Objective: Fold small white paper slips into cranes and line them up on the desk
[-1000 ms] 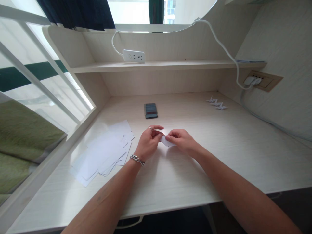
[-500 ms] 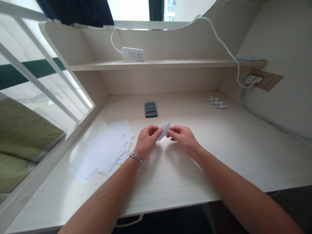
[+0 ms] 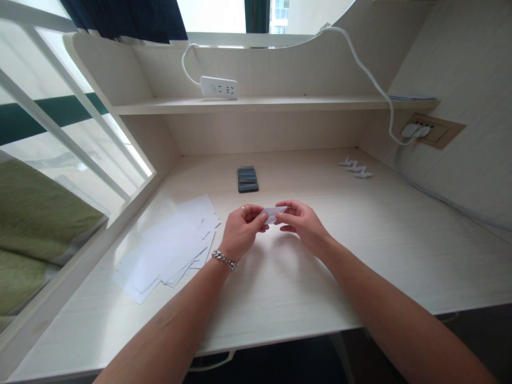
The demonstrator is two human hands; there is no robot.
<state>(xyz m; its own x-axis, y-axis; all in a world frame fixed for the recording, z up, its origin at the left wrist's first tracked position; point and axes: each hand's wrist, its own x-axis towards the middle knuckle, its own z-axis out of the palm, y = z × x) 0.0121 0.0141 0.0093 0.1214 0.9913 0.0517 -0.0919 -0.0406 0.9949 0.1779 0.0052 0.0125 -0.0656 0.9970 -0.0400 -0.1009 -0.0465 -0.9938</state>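
A small folded piece of white paper (image 3: 273,213) is held just above the pale wooden desk (image 3: 360,256), pinched between both hands. My left hand (image 3: 242,232), with a ring and a chain bracelet, grips its left end with curled fingers. Thumb and forefinger of my right hand (image 3: 304,224) pinch its right end. The paper lies nearly flat between them.
A loose pile of white paper sheets (image 3: 168,250) lies left of my hands. A dark phone (image 3: 247,179) rests further back. Folded paper cranes (image 3: 356,169) sit at the back right. A power strip (image 3: 218,88) is on the shelf; its cable runs to a wall socket (image 3: 424,130).
The folded paper was first held low near the desk, then raised and tilted upright; now it is turned flatter between both hands. My hands shifted slightly away from me.
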